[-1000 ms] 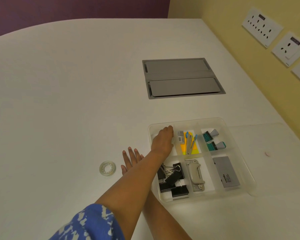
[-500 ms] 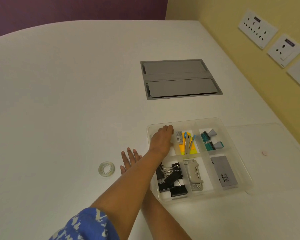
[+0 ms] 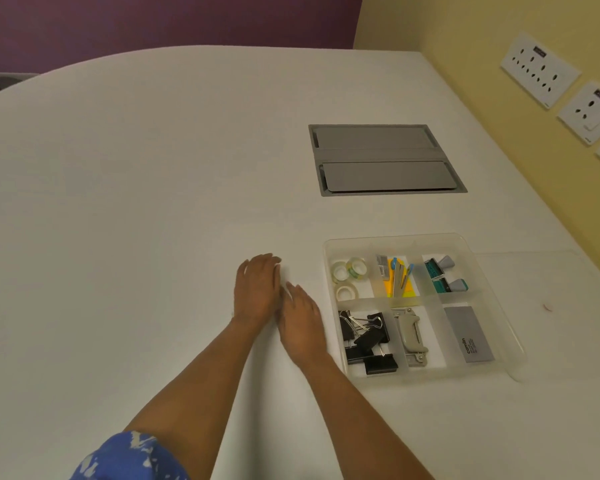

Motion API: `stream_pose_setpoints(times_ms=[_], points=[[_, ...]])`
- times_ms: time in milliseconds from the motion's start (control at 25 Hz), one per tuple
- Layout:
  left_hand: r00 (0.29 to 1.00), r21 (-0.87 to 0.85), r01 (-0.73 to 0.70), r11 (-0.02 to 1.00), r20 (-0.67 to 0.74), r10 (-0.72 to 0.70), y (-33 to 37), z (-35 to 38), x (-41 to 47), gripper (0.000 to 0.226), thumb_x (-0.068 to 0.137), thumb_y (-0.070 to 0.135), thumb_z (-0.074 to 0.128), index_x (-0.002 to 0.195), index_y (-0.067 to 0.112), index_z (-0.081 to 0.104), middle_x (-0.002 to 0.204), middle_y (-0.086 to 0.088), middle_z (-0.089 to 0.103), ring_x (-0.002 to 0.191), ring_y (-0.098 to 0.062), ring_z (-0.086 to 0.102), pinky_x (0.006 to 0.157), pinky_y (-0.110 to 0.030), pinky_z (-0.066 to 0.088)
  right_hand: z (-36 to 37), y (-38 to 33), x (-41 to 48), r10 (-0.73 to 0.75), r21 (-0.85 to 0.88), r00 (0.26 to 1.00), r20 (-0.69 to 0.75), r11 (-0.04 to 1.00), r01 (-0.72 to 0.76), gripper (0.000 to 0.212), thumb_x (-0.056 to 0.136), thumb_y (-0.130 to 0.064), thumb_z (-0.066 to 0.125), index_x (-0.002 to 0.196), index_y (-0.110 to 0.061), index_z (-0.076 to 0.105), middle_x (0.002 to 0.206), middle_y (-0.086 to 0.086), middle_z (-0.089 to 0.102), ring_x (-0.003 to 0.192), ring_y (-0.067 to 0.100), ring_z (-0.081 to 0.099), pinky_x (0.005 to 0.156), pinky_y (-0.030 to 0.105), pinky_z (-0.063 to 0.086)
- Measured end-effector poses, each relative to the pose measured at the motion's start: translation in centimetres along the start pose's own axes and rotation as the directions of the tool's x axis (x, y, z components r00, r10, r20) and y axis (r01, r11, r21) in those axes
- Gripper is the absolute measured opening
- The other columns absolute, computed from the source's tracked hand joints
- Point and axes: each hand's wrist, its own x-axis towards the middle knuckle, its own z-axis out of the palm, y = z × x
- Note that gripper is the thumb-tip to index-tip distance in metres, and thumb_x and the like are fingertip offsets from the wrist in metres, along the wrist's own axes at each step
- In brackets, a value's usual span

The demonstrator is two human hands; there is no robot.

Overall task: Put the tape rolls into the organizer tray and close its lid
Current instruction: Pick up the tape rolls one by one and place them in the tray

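The clear organizer tray (image 3: 329, 327) sits on the white table with its lid off. Its near-left top compartment holds three clear tape rolls (image 3: 347, 274). The transparent lid (image 3: 555, 271) lies flat on the table to the right of the tray. My left hand (image 3: 257, 292) rests palm down on the table left of the tray, fingers together and curled a little; whatever lies under it is hidden. My right hand (image 3: 302, 322) lies flat beside it, close to the tray's left wall, and holds nothing. No loose tape roll shows on the table.
Other compartments hold black binder clips (image 3: 368, 337), a grey stapler (image 3: 411, 336), sticky notes with pens (image 3: 397, 277), teal clips (image 3: 444, 275) and a grey box (image 3: 468, 336). A grey cable hatch (image 3: 383, 159) is set into the table beyond. A yellow wall with sockets (image 3: 539, 69) stands right.
My left hand has left the tray's tape compartment and moved left onto the table, where the loose roll lay. That roll is no longer visible. The arms are no longer crossed.
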Motion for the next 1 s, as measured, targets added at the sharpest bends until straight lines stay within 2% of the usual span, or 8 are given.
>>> stream_pose_setpoints(times_ms=[80, 200, 360, 520, 600, 720, 1000], points=[[0.998, 0.038, 0.065, 0.997, 0.006, -0.065, -2.3, -0.5, -1.0, 0.035, 0.1, 0.019, 0.033, 0.129, 0.013, 0.053, 0.14, -0.006, 0.052, 0.134, -0.021, 0.042, 0.118, -0.038, 0.023, -0.3, -0.4, -0.3, -0.024, 0.061, 0.998, -0.051, 0.998, 0.027, 0.047, 0.102, -0.026, 0.037, 0.147, -0.014, 0.034, 0.153, 0.006, 0.036, 0.145, 0.02, 0.028, 0.119, 0.034, 0.023], [0.99, 0.076, 0.14, 0.987, -0.003, -0.14, -4.9, -1.3, -2.4, 0.038, 0.101, 0.02, 0.031, 0.134, 0.014, 0.048, 0.146, -0.004, 0.046, 0.14, -0.018, 0.035, 0.118, -0.037, 0.017, -0.5, -1.3, -1.1, -0.009, 0.057, 0.997, -0.075, 0.998, 0.013, 0.047, 0.103, -0.032, 0.035, 0.146, -0.015, 0.036, 0.152, 0.005, 0.038, 0.143, 0.018, 0.031, 0.118, 0.032, 0.024], [0.98, 0.092, 0.187, 0.978, 0.054, -0.193, -7.5, -1.8, -4.1, 0.044, 0.102, 0.022, 0.025, 0.145, 0.017, 0.031, 0.155, -0.002, 0.029, 0.146, -0.017, 0.02, 0.121, -0.037, 0.01, -0.1, -2.6, -1.7, -0.045, 0.096, 0.999, -0.026, 0.994, 0.048, 0.055, 0.1, -0.043, 0.036, 0.149, -0.017, 0.03, 0.154, 0.001, 0.035, 0.144, 0.014, 0.028, 0.119, 0.028, 0.023], [0.969, 0.071, 0.211, 0.975, 0.114, -0.218, -8.9, -1.5, -5.6, 0.047, 0.102, 0.025, 0.02, 0.149, 0.02, 0.018, 0.16, -0.001, 0.015, 0.148, -0.016, 0.01, 0.122, -0.038, 0.006, 0.4, -4.4, -1.5, -0.139, 0.133, 0.987, 0.077, 0.983, 0.128, 0.071, 0.093, -0.052, 0.047, 0.15, -0.016, 0.024, 0.156, 0.0, 0.03, 0.144, 0.015, 0.026, 0.119, 0.03, 0.026], [0.968, 0.073, 0.208, 0.975, 0.126, -0.216, -9.3, -1.3, -6.0, 0.047, 0.102, 0.026, 0.02, 0.149, 0.02, 0.017, 0.16, -0.001, 0.012, 0.148, -0.016, 0.007, 0.123, -0.038, 0.005, 0.6, -4.9, -1.3, -0.158, 0.108, 0.983, 0.096, 0.983, 0.147, 0.073, 0.092, -0.049, 0.052, 0.15, -0.015, 0.024, 0.155, 0.001, 0.03, 0.144, 0.016, 0.027, 0.118, 0.03, 0.027], [0.969, 0.093, 0.193, 0.977, 0.14, -0.205, -9.6, -0.9, -6.2, 0.048, 0.102, 0.028, 0.019, 0.149, 0.02, 0.013, 0.161, -0.001, 0.007, 0.149, -0.016, 0.003, 0.123, -0.038, 0.001, 0.7, -5.2, -0.8, -0.158, 0.076, 0.985, 0.065, 0.985, 0.153, 0.065, 0.094, -0.039, 0.054, 0.148, -0.015, 0.029, 0.15, 0.002, 0.038, 0.14, 0.017, 0.033, 0.115, 0.027, 0.031], [0.973, 0.134, 0.167, 0.977, 0.135, -0.185, -9.8, -0.5, -6.2, 0.051, 0.102, 0.029, 0.019, 0.15, 0.02, 0.006, 0.161, 0.0, 0.003, 0.149, -0.015, -0.001, 0.122, -0.038, -0.001, -0.6, -5.5, 0.2, -0.119, 0.192, 0.992, -0.049, 0.973, 0.126, 0.057, 0.091, -0.029, 0.061, 0.142, -0.013, 0.042, 0.141, 0.004, 0.047, 0.132, 0.019, 0.04, 0.106, 0.026, 0.04]])
